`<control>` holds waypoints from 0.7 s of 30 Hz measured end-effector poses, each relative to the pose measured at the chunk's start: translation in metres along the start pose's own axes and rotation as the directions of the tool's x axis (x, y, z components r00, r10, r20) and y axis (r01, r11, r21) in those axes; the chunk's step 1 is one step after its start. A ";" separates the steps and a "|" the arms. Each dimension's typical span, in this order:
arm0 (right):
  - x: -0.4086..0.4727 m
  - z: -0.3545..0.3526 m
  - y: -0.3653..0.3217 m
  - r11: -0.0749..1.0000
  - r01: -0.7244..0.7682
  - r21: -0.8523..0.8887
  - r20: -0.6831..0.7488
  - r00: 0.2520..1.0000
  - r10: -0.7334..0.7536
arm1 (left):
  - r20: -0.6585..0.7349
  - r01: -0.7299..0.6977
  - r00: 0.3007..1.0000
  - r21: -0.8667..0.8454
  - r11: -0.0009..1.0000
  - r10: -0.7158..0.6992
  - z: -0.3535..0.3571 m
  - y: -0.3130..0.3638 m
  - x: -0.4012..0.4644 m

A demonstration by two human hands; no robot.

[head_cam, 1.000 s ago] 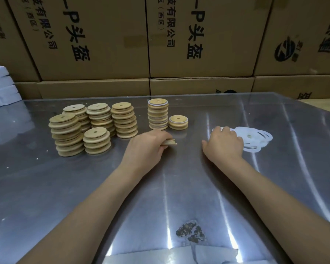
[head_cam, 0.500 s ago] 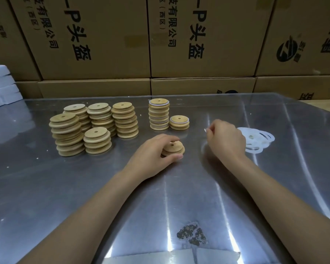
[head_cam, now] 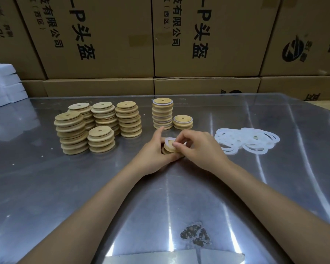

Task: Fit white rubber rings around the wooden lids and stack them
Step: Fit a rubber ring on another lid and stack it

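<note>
Both hands meet over one wooden lid (head_cam: 171,148) near the middle of the metal table (head_cam: 274,168). Left hand (head_cam: 154,152) cups the lid from the side and below, fingers curled under it and the thumb standing up beside it. Right hand (head_cam: 197,147) pinches a white rubber ring (head_cam: 169,141) between thumb and forefinger and holds it against the lid's raised upper face, where the ring lies tilted and only partly seated.

Just beyond the hands stand two stacks of lids already wearing rings: a tall ringed stack (head_cam: 162,113) and, touching its right side, a short ringed stack (head_cam: 183,122). To the left, five stacks of bare lids (head_cam: 101,124) are grouped close together. A loose pile of spare rings (head_cam: 248,142) lies on the table right of the hands. Printed cardboard boxes (head_cam: 198,39) wall off the table's far edge.
</note>
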State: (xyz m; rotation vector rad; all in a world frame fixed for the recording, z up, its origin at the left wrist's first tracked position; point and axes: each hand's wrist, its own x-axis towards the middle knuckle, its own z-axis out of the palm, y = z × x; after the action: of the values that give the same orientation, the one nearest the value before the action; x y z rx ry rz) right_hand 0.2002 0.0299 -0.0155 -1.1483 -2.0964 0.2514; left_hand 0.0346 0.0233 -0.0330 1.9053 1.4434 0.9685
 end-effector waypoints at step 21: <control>0.006 -0.001 0.010 0.881 -0.208 0.425 0.022 0.975 0.219 | -0.071 -0.299 0.952 0.011 0.954 0.299 -0.001 0.013 -0.008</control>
State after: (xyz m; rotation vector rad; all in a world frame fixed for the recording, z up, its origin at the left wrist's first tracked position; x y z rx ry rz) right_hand 0.2052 0.0401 -0.0162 -1.1002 -1.7669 0.7561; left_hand 0.0399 0.0120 -0.0240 2.1514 1.2119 1.1843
